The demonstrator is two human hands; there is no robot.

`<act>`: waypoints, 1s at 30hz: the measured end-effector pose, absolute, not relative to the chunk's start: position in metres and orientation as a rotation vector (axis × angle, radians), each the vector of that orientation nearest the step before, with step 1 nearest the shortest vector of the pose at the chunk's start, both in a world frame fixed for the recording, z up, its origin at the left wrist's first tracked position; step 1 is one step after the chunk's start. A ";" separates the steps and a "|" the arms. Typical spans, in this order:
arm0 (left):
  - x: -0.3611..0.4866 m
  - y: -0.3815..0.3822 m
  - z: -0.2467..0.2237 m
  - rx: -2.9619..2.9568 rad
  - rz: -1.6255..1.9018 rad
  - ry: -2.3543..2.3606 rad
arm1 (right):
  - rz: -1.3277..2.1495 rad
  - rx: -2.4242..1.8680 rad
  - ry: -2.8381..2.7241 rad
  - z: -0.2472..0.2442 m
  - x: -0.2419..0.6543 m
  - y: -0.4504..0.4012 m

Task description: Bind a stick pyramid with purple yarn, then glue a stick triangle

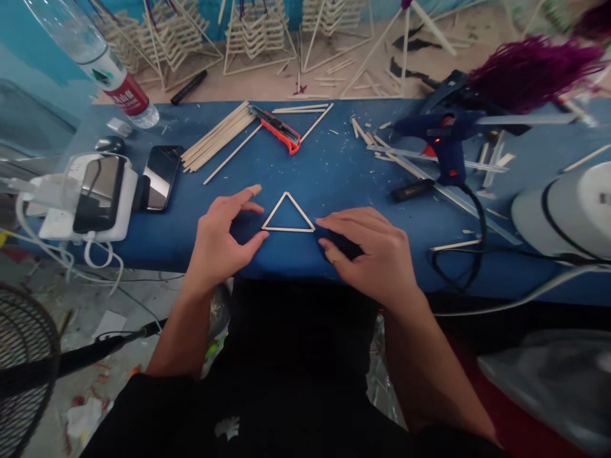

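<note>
A small triangle of three wooden sticks [289, 229] lies flat on the blue table [248, 254], its tip pointing away from me. At its left corner my left hand [224, 232] rests with thumb and fingers spread, holding nothing. My right hand [370, 248] is by the right corner, fingers stretched toward it and thumb apart, with nothing visible in it. Beyond the triangle lie an orange utility knife [281, 130] and a bundle of wooden sticks [217, 140].
A blue hot glue gun [443, 137] with a lit light lies at the right, its black cable looping near a white cylinder [563, 207]. To the left are a phone [163, 175], a white power strip [67, 213] and a water bottle [117, 83]. Stick structures [260, 32] stand behind.
</note>
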State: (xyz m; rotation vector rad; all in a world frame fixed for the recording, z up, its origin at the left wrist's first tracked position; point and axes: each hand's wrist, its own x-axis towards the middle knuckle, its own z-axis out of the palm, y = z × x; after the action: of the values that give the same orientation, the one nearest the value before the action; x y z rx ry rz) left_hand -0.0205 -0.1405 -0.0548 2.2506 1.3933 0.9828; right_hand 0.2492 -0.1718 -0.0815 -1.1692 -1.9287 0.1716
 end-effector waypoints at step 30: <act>-0.017 -0.152 -0.075 2.805 1.092 1.188 | 0.198 -1.024 -1.997 -0.079 0.242 -0.179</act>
State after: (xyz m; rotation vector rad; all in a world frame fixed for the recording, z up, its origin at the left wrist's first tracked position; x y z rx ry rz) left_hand -0.0167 -0.1517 -0.0755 2.8051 1.1879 1.0920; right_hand 0.2419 -0.1790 -0.0787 -1.0238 -1.9965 0.1977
